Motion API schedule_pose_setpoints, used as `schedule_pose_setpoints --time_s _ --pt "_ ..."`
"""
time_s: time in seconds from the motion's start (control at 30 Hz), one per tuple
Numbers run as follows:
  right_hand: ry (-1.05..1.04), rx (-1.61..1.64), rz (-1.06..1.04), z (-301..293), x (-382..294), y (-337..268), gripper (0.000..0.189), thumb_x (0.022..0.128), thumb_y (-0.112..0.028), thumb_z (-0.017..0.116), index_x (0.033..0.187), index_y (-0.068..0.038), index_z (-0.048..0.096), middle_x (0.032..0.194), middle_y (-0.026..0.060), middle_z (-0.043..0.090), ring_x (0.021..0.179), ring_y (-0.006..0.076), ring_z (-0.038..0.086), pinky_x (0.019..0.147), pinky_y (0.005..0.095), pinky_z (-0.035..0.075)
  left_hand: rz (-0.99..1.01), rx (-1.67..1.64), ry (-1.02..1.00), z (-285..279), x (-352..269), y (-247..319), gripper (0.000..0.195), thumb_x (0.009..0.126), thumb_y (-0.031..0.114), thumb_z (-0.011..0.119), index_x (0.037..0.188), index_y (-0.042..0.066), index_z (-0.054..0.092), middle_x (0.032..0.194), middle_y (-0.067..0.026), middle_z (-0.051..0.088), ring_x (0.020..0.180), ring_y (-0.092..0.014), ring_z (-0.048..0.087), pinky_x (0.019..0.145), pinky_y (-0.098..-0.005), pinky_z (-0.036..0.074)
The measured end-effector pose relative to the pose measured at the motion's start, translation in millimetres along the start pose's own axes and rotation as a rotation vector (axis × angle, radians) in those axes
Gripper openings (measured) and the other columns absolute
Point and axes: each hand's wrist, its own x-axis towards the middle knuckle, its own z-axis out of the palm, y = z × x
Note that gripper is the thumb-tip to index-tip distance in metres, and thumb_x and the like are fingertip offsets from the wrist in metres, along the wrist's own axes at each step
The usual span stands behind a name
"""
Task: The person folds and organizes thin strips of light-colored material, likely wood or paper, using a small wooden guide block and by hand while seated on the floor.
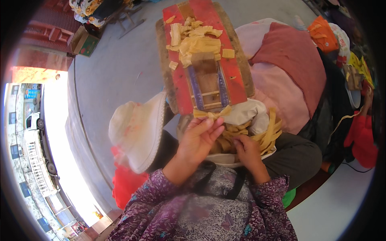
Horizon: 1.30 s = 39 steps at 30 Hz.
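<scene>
Between the thumb and fingers of my left hand is a small knotted strip of tan husk-like material, at the near edge of a red board. My right hand is lower and to the right, its fingertips at the long tan strips in a white cloth bag on my lap; whether it grips one is unclear. Short pieces of the material lie piled on the board. A small wooden frame with blue printed bands rests on the board's near half.
A white sun hat is close on the left. Pink and red cloth covers something right of the board. An orange bag lies farther right, near another person's red sleeve. A cardboard box stands at the upper left.
</scene>
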Motion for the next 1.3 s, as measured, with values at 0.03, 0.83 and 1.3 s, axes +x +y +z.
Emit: schedule_pose_setpoints --time_s 0.03,0.83,1.3 --pt "0.022 -0.013 0.056 -4 2 5 0.014 0.095 -0.010 0.061 0.102 -0.002 0.068 0.079 0.0093 0.069 0.067 0.0124 0.064 0.061 0.0284 0.050 0.003 0.023 -0.002 -5 -2 0 0.023 0.095 0.004 0.060 0.118 0.006 0.059 0.116 -0.0065 0.066 0.106 -0.021 0.066 0.092 -0.0368 0.056" --pt "-0.259 -0.394 -0.105 31 2 -1 0.020 0.085 -0.025 0.068 0.088 -0.006 0.070 0.083 0.0149 0.067 0.080 0.0347 0.067 0.064 0.0470 0.053 0.548 2.027 -0.449 -35 8 -18 0.019 0.083 0.010 0.066 0.102 0.007 0.069 0.101 -0.0097 0.069 0.100 -0.033 0.065 0.083 -0.0434 0.052" --pt "0.036 -0.008 0.136 -69 -27 18 0.013 0.089 -0.008 0.067 0.100 0.001 0.067 0.082 0.0123 0.068 0.069 0.0188 0.064 0.065 0.0302 0.050 0.048 1.677 -0.415 -2 -31 53 0.023 0.088 0.025 0.066 0.091 0.002 0.069 0.093 -0.0120 0.067 0.087 -0.029 0.064 0.084 -0.0422 0.049"
